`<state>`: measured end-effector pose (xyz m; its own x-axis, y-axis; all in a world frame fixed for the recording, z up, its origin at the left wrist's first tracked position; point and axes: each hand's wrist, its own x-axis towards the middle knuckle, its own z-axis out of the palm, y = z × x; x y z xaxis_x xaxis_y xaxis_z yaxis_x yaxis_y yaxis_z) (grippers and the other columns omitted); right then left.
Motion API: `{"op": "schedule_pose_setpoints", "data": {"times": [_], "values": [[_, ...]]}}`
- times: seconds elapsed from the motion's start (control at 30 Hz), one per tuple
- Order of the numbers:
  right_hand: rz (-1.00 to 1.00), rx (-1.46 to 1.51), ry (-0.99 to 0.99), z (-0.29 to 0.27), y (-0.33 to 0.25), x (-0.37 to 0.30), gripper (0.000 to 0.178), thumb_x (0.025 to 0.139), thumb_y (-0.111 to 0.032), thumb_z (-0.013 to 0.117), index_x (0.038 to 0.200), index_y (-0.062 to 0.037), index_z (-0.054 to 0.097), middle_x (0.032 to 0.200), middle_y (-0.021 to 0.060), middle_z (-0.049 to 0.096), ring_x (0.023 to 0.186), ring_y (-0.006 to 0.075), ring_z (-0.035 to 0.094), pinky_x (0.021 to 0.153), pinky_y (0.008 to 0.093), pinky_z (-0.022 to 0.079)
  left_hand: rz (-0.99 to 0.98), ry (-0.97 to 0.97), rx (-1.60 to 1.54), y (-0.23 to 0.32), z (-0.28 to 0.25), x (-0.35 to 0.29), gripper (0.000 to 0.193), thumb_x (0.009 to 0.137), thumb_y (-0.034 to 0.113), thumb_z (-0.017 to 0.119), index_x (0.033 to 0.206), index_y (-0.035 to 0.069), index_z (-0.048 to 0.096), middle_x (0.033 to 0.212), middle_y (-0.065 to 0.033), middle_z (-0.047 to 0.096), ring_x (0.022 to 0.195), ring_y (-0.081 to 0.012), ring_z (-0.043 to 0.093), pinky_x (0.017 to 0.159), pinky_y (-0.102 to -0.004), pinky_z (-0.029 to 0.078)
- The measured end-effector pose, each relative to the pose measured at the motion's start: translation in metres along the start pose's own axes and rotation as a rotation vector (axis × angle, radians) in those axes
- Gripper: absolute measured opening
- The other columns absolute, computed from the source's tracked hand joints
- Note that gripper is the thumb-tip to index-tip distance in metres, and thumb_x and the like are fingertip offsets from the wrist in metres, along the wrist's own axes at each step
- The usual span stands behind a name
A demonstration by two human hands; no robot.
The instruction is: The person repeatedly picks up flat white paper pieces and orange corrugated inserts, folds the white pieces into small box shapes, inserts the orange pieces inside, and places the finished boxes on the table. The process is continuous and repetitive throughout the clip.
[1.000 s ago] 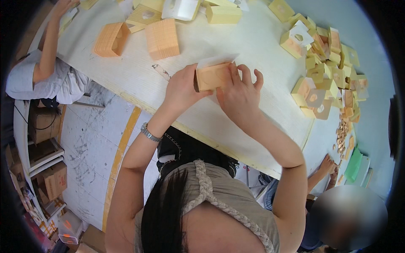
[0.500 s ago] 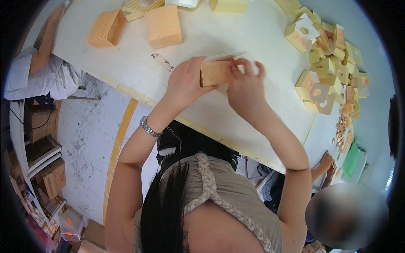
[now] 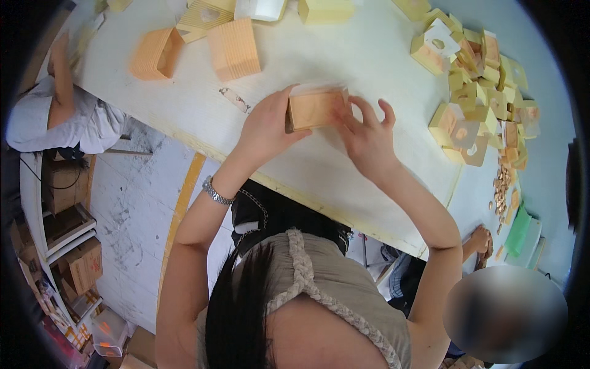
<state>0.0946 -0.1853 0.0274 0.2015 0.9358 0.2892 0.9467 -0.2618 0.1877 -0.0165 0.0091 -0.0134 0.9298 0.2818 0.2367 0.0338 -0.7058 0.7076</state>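
Observation:
A small peach-tan paper box (image 3: 316, 112) with a pale clear-looking sheet along its top edge is held up over the white table. My left hand (image 3: 265, 126) wraps round its left side, thumb below and fingers behind. At the box's right end is my right hand (image 3: 373, 138); its thumb and a finger pinch the edge there, slightly blurred, while the other fingers lift apart. Farther off on the table stand two ribbed peach boxes, one open-sided (image 3: 157, 54) and one turned away (image 3: 234, 49).
Yellow boxes with cut-out windows (image 3: 470, 114) heap up at the right, near small gold pieces (image 3: 501, 184) and a green sheet (image 3: 521, 230). More yellow boxes (image 3: 326, 10) lie along the far side. Other people work at far left and lower right. Shelves with cartons (image 3: 80, 264) stand left.
My right hand has drawn slightly right and its fingers have spread more at the box's end. The box has tilted so more of its front shows. My left hand keeps its hold.

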Motion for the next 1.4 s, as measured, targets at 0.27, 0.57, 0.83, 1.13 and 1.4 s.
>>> {"op": "schedule_pose_setpoints", "data": {"times": [0.27,0.57,0.83,1.13,1.4], "values": [[0.129,0.226,0.040,-0.013,0.019,0.025,0.006,0.074,-0.015,0.070,0.077,-0.0105,0.069,0.086,-0.0030,0.066,0.100,0.0176,0.056,0.099,0.0549,0.032,0.135,0.091,-0.106,-0.002,-0.008,0.000,0.093,0.078,0.023,0.076,0.149,0.002,0.021,0.142,-0.0212,0.042,0.129,-0.0354,0.044,0.105,-0.0405,0.040],[0.256,0.010,0.330,0.059,0.155,0.129,0.060,0.074,-0.024,0.077,0.129,-0.0143,0.057,0.125,0.0092,0.059,0.115,0.0297,0.054,0.093,0.0457,0.045,-0.040,0.130,-0.238,-0.006,-0.003,0.001,0.086,0.083,0.008,0.072,0.150,0.004,0.019,0.147,-0.0179,0.038,0.130,-0.0276,0.045,0.108,-0.0398,0.038],[0.540,0.699,-0.039,0.038,0.131,0.164,0.039,0.082,-0.031,0.071,0.114,-0.0082,0.068,0.117,0.0053,0.065,0.109,0.0197,0.057,0.095,0.0387,0.043,-0.124,0.190,-0.584,-0.018,0.000,0.001,0.069,0.090,0.007,0.064,0.147,0.003,0.026,0.141,-0.0167,0.045,0.121,-0.0245,0.053,0.100,-0.0357,0.045],[-0.057,0.912,-0.385,-0.019,0.012,0.104,0.040,0.073,-0.019,0.078,0.111,-0.0096,0.067,0.107,0.0079,0.066,0.104,0.0258,0.060,0.092,0.0345,0.047,-0.323,0.016,-0.908,-0.009,-0.029,-0.006,0.068,0.088,0.006,0.067,0.144,0.002,0.030,0.135,-0.0173,0.049,0.112,-0.0188,0.057,0.091,-0.0291,0.048],[0.524,1.458,-0.512,0.023,0.027,0.207,0.057,0.084,-0.054,0.063,0.098,0.0013,0.068,0.091,0.0080,0.069,0.082,0.0147,0.064,0.073,0.0240,0.049,-0.377,0.107,-0.627,-0.022,-0.032,-0.028,0.033,0.082,-0.008,0.056,0.112,0.000,0.046,0.116,-0.0106,0.059,0.096,-0.0121,0.058,0.084,-0.0256,0.049]]}}
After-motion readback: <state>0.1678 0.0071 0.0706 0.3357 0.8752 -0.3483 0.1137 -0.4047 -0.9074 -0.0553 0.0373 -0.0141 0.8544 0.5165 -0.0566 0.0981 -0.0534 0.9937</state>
